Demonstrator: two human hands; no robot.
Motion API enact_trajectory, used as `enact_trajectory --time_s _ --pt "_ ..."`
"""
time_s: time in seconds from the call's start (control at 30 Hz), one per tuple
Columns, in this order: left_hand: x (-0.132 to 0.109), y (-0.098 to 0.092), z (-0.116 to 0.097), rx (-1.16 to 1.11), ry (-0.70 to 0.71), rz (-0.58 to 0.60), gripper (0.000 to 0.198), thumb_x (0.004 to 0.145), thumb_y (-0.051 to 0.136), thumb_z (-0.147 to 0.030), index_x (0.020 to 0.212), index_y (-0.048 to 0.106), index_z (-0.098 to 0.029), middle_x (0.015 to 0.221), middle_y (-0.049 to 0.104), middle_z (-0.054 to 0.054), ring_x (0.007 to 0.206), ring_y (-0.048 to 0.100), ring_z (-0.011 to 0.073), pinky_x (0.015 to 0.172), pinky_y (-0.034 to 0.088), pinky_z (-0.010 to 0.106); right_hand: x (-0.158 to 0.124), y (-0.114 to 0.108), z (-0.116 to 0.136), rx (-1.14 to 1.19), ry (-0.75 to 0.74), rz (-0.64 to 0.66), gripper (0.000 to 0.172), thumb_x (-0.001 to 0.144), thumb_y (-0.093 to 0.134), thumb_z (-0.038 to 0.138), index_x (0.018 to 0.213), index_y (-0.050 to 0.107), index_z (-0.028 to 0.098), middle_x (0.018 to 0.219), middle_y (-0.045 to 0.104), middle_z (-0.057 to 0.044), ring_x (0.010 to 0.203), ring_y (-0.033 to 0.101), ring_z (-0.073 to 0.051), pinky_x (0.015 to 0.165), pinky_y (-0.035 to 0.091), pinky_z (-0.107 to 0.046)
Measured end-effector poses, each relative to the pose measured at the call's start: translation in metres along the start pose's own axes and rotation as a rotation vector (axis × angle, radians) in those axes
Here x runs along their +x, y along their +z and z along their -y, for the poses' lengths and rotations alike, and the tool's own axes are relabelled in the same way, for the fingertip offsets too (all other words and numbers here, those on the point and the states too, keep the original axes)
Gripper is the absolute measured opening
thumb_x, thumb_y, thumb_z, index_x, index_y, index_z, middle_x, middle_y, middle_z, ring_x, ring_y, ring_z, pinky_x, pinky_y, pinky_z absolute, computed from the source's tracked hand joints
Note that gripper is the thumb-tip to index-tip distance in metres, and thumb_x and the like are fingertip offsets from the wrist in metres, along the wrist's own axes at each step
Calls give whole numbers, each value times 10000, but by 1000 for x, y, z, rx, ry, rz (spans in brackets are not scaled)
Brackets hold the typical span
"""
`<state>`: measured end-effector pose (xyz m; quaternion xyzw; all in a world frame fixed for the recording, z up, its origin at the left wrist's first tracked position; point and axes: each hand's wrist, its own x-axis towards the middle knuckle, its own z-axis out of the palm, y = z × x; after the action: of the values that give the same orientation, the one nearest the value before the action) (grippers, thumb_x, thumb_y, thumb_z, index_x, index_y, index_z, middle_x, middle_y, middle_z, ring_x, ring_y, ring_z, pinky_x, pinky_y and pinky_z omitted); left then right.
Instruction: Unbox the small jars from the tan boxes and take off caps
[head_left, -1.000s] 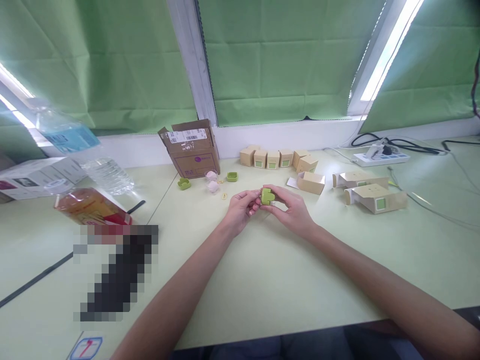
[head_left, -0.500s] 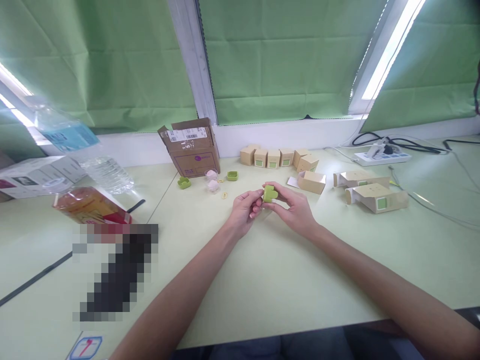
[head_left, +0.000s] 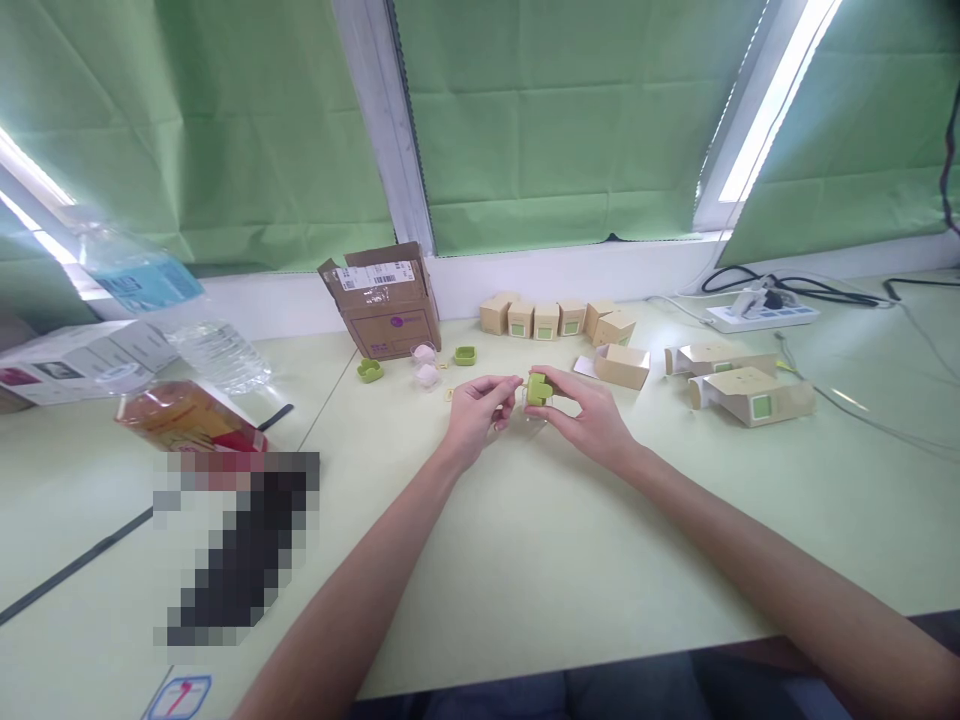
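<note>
Between the thumb and fingers of my right hand (head_left: 591, 410) is a small green clover-shaped piece (head_left: 539, 388), held a little above the table. Something clear shows at its lower edge. My left hand (head_left: 480, 412) is just left of it, thumb and fingertips pinched together; anything in the pinch is too small to make out. Beyond my left hand lie a green clover-shaped cup (head_left: 369, 370), a green rectangular cup (head_left: 465, 355) and two pale pink rounded pieces in clear plastic (head_left: 426, 374). A tiny yellowish piece is partly hidden by my left hand.
Several small cardboard boxes (head_left: 546, 322) stand in a row at the back, near an opened one (head_left: 622, 366). More boxes (head_left: 752, 395) lie right, before a power strip (head_left: 763, 318). A larger carton (head_left: 390, 318), a tilted water bottle (head_left: 191, 310) and a drink bottle (head_left: 191, 418) are left.
My left hand has drawn back slightly to the left, apart from the green piece. My right hand keeps hold of that piece in nearly the same place.
</note>
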<state>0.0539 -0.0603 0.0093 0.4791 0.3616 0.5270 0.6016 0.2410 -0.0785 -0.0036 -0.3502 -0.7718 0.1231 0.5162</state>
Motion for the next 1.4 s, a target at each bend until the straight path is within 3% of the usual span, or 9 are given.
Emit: enact_trajectory --time_s 0.23,0.7,0.8,1.13,1.27,1.4 --pt "-3 6 3 6 -34 -9 370 670 892 -438 676 695 -124 572 570 -6 465 440 54 410 282 204 0 -1 -2 -40 -21 -19 414 934 687 369 1329 618 265 1187 734 -63 1016 711 -243 954 598 -420" --pt "-3 14 8 -66 -7 -45 426 634 905 -470 806 753 -112 652 624 5 533 513 74 454 352 212 1 -3 -2 -19 -26 -3 402 937 681 366 1323 627 271 1177 741 -56 1011 714 -241 953 602 -414" --pt "-3 13 8 -61 -35 -35 417 643 901 -479 751 736 -111 650 615 4 541 509 67 471 361 208 1 -3 -1 -30 -18 4 408 936 679 372 1329 625 275 1188 740 -61 1015 717 -248 955 600 -427" --pt "-4 14 9 -53 -19 -15 401 623 908 -468 710 724 -123 630 600 3 523 466 62 446 305 208 -2 -2 -3 -33 -15 9 396 945 666 365 1327 620 274 1169 741 -55 1017 712 -245 953 598 -418" --pt "-5 14 8 73 35 -20 385 703 849 -503 688 717 -142 568 555 -12 477 411 64 437 263 226 -2 -2 -2 -41 -40 3 397 940 683 348 1325 617 272 1187 735 -58 1033 709 -241 960 590 -405" --pt "-8 14 3 252 196 -13 480 835 705 -571 583 661 -165 477 447 -34 451 370 78 463 281 256 -1 -2 -1 -55 -50 10 404 964 650 341 1358 595 272 1229 720 -75 1087 697 -254 980 577 -420"
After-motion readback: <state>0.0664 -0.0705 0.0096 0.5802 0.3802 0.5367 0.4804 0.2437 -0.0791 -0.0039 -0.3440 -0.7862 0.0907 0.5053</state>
